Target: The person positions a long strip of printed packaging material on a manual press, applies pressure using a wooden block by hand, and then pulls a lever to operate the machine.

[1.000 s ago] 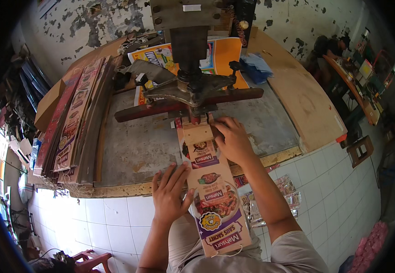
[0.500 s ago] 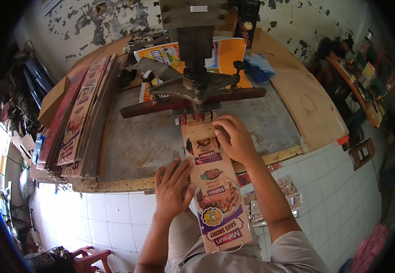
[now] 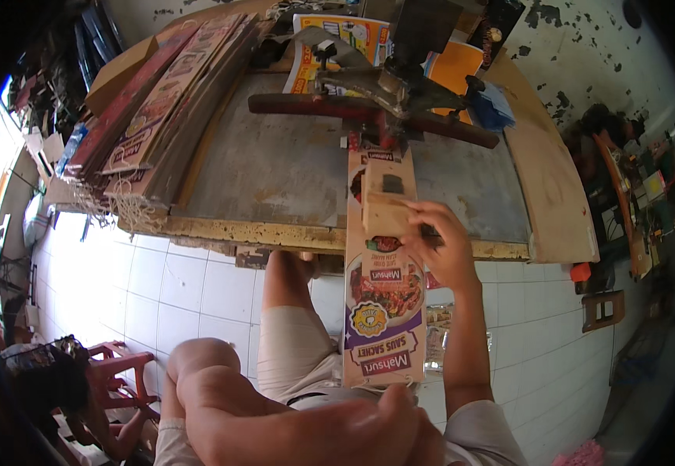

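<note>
A long printed cardboard strip (image 3: pixel 388 342) with food pictures runs from under the press (image 3: pixel 399 81) over the table's front edge towards my lap. On it lies a small wooden block (image 3: pixel 386 220) with a dark patch at its far end. My right hand (image 3: pixel 440 242) pinches this block by its right side, thumb and fingertips closed on the edge. Low in the view, my left hand (image 3: pixel 403 427) is bent back towards my body, near the strip's close end with its string. Motion blurs it and its fingers are hard to make out.
The press's dark red crossbar (image 3: pixel 298 105) spans the grey table top (image 3: pixel 275 171). Piles of printed strips (image 3: pixel 158 97) with strings lie at the left. Yellow printed sheets (image 3: pixel 337 39) and a blue sheet (image 3: pixel 493 107) lie behind. A red stool (image 3: pixel 120 369) stands lower left.
The wooden block has come out from beneath the press towards me with my right hand. My left hand has left the strip's side and swung back towards my body. The view has shifted.
</note>
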A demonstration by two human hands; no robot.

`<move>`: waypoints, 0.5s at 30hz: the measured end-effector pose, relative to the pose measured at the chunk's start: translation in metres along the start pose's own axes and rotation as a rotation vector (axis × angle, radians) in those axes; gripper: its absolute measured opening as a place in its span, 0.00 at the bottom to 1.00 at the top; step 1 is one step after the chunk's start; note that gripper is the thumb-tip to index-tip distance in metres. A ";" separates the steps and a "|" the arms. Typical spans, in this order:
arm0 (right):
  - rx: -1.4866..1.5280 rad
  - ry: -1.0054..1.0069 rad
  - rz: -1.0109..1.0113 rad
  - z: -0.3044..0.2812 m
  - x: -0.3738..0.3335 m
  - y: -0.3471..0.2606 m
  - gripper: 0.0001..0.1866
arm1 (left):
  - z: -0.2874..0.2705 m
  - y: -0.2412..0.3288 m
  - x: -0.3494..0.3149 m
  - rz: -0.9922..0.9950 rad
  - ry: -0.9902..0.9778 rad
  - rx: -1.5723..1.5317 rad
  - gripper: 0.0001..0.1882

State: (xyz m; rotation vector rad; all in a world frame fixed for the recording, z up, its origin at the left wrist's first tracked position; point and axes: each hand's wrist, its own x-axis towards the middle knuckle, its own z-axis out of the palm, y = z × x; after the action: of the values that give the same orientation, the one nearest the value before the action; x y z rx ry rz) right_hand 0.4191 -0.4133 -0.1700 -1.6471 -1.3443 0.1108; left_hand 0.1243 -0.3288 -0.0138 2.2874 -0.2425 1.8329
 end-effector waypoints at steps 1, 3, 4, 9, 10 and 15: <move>-0.077 0.024 -0.020 -0.009 -0.017 -0.007 0.18 | 0.006 -0.004 -0.005 0.037 0.000 -0.006 0.09; -0.179 0.059 -0.097 -0.021 -0.035 -0.018 0.16 | 0.001 -0.012 -0.010 0.213 -0.059 -0.067 0.10; -0.237 0.115 -0.065 -0.030 -0.043 -0.014 0.16 | 0.001 -0.013 -0.012 0.257 -0.049 -0.064 0.10; -0.406 0.413 0.172 -0.098 -0.079 0.022 0.15 | 0.021 0.024 0.007 -0.136 0.058 0.037 0.04; -0.455 0.417 0.184 -0.106 -0.076 0.027 0.15 | 0.011 0.040 0.012 -0.310 0.031 0.047 0.04; -0.550 0.482 0.199 -0.133 -0.084 0.082 0.16 | -0.018 0.027 0.029 -0.336 -0.111 -0.097 0.08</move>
State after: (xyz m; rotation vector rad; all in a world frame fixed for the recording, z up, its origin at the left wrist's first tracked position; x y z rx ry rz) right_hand 0.5237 -0.5533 -0.1977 -2.0876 -0.8753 -0.5528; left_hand 0.1070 -0.3506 0.0195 2.2065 0.0356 1.4992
